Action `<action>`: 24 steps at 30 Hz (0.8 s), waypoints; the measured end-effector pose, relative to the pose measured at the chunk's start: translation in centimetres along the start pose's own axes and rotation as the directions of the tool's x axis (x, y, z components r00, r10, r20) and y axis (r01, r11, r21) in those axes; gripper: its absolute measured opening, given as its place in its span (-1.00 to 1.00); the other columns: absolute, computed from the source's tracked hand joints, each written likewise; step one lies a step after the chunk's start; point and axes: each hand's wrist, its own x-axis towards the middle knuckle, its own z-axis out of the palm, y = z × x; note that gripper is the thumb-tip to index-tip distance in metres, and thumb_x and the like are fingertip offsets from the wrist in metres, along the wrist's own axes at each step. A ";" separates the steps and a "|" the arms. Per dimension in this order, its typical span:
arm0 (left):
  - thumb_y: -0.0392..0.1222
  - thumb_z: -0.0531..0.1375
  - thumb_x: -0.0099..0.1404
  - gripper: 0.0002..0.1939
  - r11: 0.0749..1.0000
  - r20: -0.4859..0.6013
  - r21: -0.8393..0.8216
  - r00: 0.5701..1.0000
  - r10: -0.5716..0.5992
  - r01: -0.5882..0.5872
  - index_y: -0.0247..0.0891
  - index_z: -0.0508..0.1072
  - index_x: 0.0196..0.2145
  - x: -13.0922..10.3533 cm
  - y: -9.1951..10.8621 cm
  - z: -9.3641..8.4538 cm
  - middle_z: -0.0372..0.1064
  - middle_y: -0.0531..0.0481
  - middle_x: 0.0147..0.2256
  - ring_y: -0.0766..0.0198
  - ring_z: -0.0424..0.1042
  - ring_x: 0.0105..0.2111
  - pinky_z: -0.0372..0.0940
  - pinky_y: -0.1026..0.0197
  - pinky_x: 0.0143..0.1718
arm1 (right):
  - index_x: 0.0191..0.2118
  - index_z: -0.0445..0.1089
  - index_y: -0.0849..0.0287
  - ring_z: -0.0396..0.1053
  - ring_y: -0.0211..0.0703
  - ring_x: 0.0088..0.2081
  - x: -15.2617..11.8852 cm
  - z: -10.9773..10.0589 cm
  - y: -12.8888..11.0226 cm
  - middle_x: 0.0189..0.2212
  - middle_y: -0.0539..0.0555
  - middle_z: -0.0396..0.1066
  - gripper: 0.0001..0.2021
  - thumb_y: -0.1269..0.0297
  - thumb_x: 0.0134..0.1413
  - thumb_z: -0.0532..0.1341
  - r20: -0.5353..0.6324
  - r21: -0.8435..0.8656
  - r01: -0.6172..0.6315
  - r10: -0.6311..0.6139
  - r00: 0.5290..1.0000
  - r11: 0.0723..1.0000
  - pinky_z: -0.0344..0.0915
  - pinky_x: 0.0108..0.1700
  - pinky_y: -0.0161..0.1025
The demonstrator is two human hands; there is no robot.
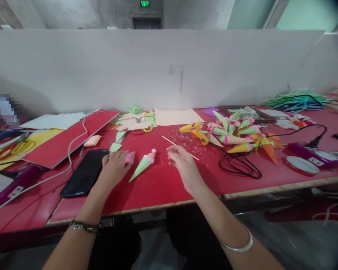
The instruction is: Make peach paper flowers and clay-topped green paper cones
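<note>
Fingers: LH (116,167) touched crinkly pkt (130,158), grip unclear | RH (183,162) half-curled, tips parted | tapered cone (142,167) lay btwn, gap to rough tbl edge (157,207)

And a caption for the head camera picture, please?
Left hand and right hand flank a pink-topped green cone on a red table, a yellow glue gun beyond.

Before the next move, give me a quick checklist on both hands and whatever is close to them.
1. Left hand gripping the pink lump: cannot tell; it may only be touching.
2. Right hand empty: cannot tell; something tiny could be hidden.
3. Green cone lying between the hands, apart from both: ok.
4. Phone out from under the left hand and arm in view: not ok; they overlap its edge.
5. Yellow glue gun apart from the right hand: ok.
</note>
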 end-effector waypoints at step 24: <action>-0.06 0.08 0.18 -0.68 0.937 -0.118 -0.216 0.960 0.254 -0.275 -0.22 0.24 -0.13 -0.4 5.4 -3.9 0.37 -0.12 -0.20 0.09 0.33 -0.22 0.08 0.11 -0.21 | -0.33 0.43 0.10 0.31 -0.20 -0.33 -1.6 1.1 -0.6 -0.37 0.04 0.34 -0.84 0.43 -0.04 0.14 0.382 -0.552 0.458 -0.277 0.882 0.697 0.22 -0.31 -0.27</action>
